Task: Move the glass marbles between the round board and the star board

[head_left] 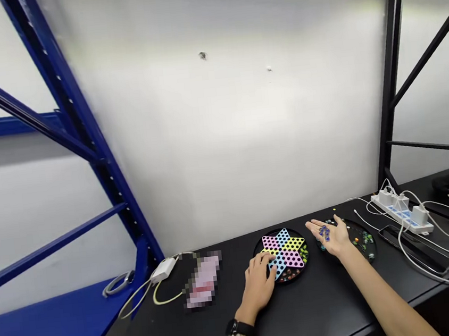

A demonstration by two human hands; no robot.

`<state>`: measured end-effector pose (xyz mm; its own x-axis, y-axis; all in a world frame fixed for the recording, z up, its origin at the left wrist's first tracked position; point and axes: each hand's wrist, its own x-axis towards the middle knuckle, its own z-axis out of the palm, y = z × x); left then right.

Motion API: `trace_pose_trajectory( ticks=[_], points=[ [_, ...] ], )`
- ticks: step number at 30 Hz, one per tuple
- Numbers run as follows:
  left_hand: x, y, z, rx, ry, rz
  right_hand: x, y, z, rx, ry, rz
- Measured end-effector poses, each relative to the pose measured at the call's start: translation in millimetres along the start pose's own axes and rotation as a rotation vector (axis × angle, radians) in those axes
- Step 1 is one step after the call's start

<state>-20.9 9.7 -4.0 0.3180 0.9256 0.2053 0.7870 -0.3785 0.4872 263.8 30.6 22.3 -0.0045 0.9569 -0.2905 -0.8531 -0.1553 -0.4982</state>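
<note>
My left hand reaches palm down over the left edge of a Chinese checkers board, its fingertips on or just above the holes. Its fingers are stretched and a little bent, with the thumb apart; nothing shows in them. The board has a star of pink, blue and yellow points in a round black tray, with green and reddish marbles around its rim. My right hand is turned palm up with the fingers stretched out, several blue marbles resting on it. Beneath it, a black round lid holds several loose marbles.
A white power strip with plugs and tangled cables lies at the right, beside a black phone. Left on the black table are a white adapter and a blurred pinkish item. Blue rack posts stand at left.
</note>
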Motion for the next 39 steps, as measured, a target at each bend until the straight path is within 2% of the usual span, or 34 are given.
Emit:
trace_pose_trajectory(
  ticks=[4,8,15,20,25,31,35,39],
  points=[
    [-2,4,-3.2,-0.013,-0.014,-0.008,12,14,13,-0.026,-0.061,0.025],
    [-3,5,-3.9,-0.016,-0.018,-0.015,29,24,19,-0.06,-0.065,0.025],
    [-3,0,0.2,-0.006,0.0,-0.002,90,50,34,-0.535,0.134,-0.327],
    [-6,3,-3.6,-0.013,0.0,-0.012,117,73,43,-0.794,0.136,-0.501],
    [-6,-1,-1.1,0.014,-0.002,-0.004,118,93,40,-1.236,0.045,-0.671],
    [-3,-5,0.7,0.016,0.002,-0.003,114,99,37,-1.716,0.002,-0.727],
    [-2,-5,0.7,0.017,0.004,0.003,106,97,35,-1.91,-0.034,-0.739],
    [1,-7,2.4,0.042,0.017,0.002,92,93,29,-1.995,-0.119,-0.735]
  ],
)
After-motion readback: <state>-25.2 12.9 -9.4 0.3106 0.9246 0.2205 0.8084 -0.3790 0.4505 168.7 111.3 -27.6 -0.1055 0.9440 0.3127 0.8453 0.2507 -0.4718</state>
